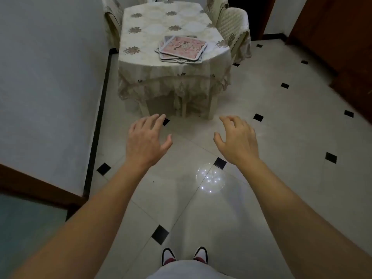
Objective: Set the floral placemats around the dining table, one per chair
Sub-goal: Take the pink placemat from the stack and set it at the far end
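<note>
A person stands on the tiled floor (261,87) a few steps short of the dining table (153,37), both bare arms stretched forward. The left hand (146,137) and the right hand (237,138) hang in the air well apart, fingers loosely spread, holding nothing. The placemats (182,49), pink and floral, lie in an untidy stack on the near right part of the cream tablecloth (171,75). Covered chairs (234,27) stand at the table's sides and far end; how many mats are stacked is hard to say.
</note>
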`<act>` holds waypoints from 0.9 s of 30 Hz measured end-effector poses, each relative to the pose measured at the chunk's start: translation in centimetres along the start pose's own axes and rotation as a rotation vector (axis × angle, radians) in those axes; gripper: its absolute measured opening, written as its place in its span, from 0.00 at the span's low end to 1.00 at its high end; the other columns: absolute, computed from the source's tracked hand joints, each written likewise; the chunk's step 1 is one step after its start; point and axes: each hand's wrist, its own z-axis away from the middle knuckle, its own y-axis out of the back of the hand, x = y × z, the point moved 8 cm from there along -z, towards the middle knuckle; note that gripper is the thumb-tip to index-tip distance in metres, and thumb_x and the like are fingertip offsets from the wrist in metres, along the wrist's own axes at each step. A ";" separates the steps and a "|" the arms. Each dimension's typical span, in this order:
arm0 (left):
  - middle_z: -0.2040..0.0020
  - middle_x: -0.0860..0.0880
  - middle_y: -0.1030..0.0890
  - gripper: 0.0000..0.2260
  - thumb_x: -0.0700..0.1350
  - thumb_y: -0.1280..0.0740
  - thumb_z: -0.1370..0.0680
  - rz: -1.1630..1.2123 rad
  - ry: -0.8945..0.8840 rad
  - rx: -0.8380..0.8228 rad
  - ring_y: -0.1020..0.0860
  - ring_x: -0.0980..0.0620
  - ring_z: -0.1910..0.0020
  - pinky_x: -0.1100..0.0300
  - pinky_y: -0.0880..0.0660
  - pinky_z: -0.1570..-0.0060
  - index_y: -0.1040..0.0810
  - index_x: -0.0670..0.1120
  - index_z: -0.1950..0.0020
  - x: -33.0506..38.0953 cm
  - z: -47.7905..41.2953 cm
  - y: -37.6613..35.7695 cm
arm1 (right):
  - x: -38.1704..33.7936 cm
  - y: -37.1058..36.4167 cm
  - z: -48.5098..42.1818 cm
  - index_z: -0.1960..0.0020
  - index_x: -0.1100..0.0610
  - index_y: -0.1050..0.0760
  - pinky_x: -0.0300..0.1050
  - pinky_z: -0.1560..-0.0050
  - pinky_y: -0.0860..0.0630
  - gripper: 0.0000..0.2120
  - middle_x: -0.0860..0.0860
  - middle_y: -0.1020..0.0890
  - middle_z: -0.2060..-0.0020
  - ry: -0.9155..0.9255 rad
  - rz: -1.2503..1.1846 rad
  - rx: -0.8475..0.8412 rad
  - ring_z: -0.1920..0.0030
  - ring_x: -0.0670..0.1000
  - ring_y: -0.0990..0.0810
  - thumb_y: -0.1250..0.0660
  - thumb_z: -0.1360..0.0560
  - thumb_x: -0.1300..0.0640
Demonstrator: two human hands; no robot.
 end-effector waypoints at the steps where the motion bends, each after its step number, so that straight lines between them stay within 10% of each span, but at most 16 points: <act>1: 0.29 0.47 0.27 0.29 0.63 0.43 0.23 0.007 0.003 -0.018 0.28 0.45 0.32 0.47 0.31 0.34 0.35 0.50 0.25 0.5 -0.1 -0.3 | 0.5 0.1 0.0 0.28 0.55 0.30 0.55 0.36 0.32 0.24 0.55 0.24 0.35 -0.001 -0.006 0.000 0.36 0.56 0.26 0.38 0.22 0.47; 27: 0.31 0.48 0.25 0.28 0.61 0.41 0.23 0.047 0.015 0.045 0.28 0.47 0.33 0.48 0.29 0.35 0.31 0.49 0.26 -1.6 -15.6 -5.6 | 2.0 -4.9 -15.4 0.29 0.54 0.30 0.55 0.35 0.30 0.24 0.54 0.24 0.35 0.039 -0.006 -0.013 0.34 0.55 0.27 0.37 0.22 0.47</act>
